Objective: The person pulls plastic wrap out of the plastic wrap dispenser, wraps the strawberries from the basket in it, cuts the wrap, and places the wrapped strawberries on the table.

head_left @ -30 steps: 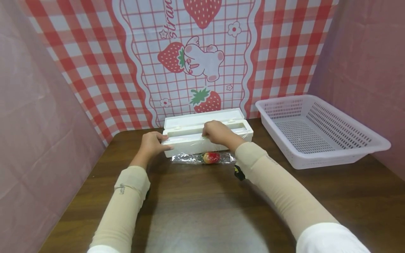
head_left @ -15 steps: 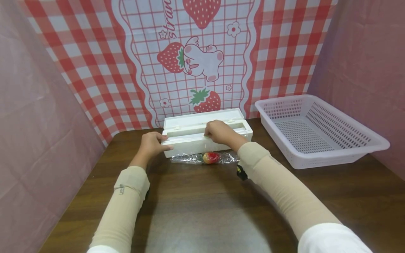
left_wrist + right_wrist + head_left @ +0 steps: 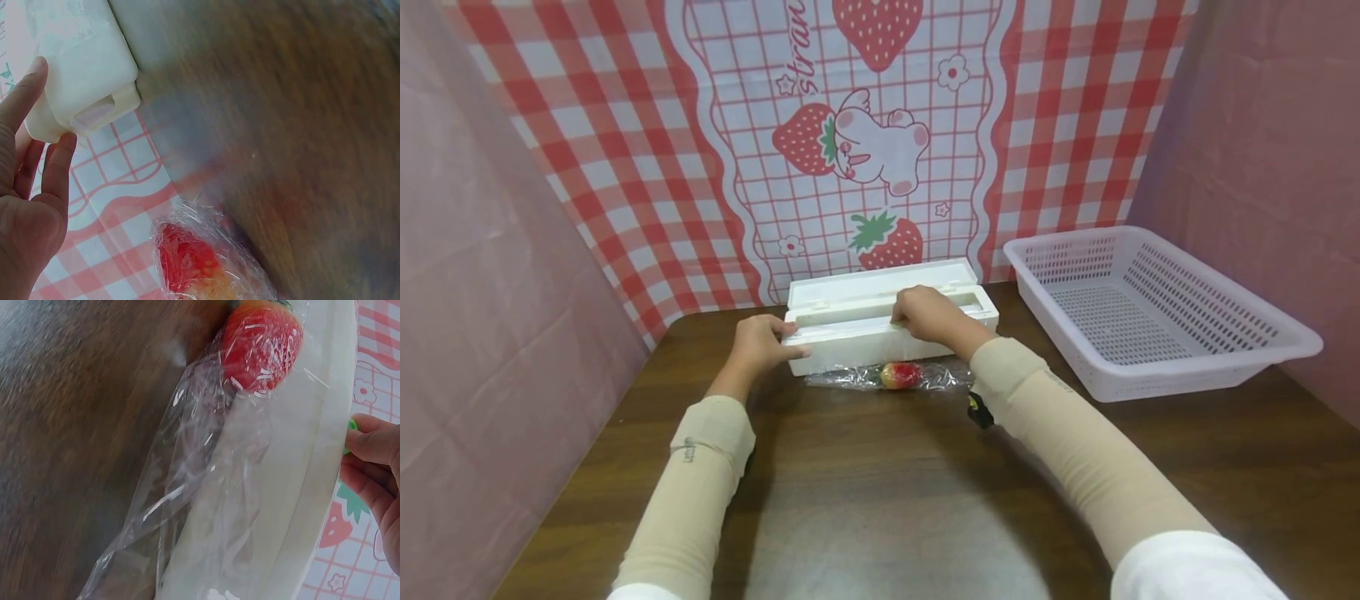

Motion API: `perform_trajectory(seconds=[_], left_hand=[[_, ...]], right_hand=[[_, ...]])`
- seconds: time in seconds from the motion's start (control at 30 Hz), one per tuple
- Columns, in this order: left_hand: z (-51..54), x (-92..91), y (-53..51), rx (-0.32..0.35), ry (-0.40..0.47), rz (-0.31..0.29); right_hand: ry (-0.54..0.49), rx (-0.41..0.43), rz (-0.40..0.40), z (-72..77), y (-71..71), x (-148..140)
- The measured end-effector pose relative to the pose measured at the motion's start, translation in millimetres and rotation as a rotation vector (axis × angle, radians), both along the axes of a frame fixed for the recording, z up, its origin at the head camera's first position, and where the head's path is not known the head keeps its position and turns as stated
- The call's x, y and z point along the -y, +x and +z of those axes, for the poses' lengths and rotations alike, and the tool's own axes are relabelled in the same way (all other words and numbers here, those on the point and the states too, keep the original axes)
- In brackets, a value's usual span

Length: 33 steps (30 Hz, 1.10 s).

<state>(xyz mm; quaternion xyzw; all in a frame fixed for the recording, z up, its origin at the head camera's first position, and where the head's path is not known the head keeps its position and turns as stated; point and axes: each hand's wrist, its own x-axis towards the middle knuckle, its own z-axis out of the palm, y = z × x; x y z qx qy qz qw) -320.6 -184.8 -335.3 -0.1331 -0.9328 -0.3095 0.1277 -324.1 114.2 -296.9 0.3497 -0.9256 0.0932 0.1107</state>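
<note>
A white cling film dispenser [image 3: 842, 355] stands at the back of the table, its lid raised behind it. My left hand [image 3: 758, 343] grips its left end, thumb in front and fingers at the upper edge. Over the dispenser's top, my right hand [image 3: 928, 313] pinches a small green slide cutter [image 3: 352, 429], which shows in the right wrist view. Clear cling film [image 3: 850, 379] hangs down the front and lies on the table. A red and yellow strawberry [image 3: 900, 376] is under or within the film, close to the dispenser's front.
A white perforated plastic basket [image 3: 1187, 367] sits at the right rear of the brown wooden table [image 3: 880, 500]. Behind the dispenser hangs a red checked cloth [image 3: 1067, 108] with strawberry prints. Pink cloth walls [image 3: 497, 275] flank both sides.
My right hand has slid a short way to the right along the dispenser's top. The left hand has kept its place, and the strawberry has stayed put.
</note>
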Motion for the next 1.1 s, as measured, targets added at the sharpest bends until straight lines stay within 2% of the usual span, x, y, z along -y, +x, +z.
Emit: perform_trajectory(seconds=[0.3, 0.7, 0.9, 1.1], left_hand=[[-0.1, 2.1, 1.7, 0.010, -0.008, 0.005], [-1.4, 0.2, -0.8, -0.025, -0.021, -0.004], [-0.9, 0.1, 1.2, 0.001, -0.013, 0.006], [0.8, -0.3, 1.9, 0.013, 0.001, 0.004]], right_hand=[[-0.015, 0.005, -0.021, -1.6, -0.5, -9.8], [-0.013, -0.010, -0.037, -1.2, 2.6, -23.2], [-0.019, -0.038, -0.009, -1.9, 3.8, -28.0], [-0.007, -0.010, -0.051, -0.4, 3.7, -31.3]])
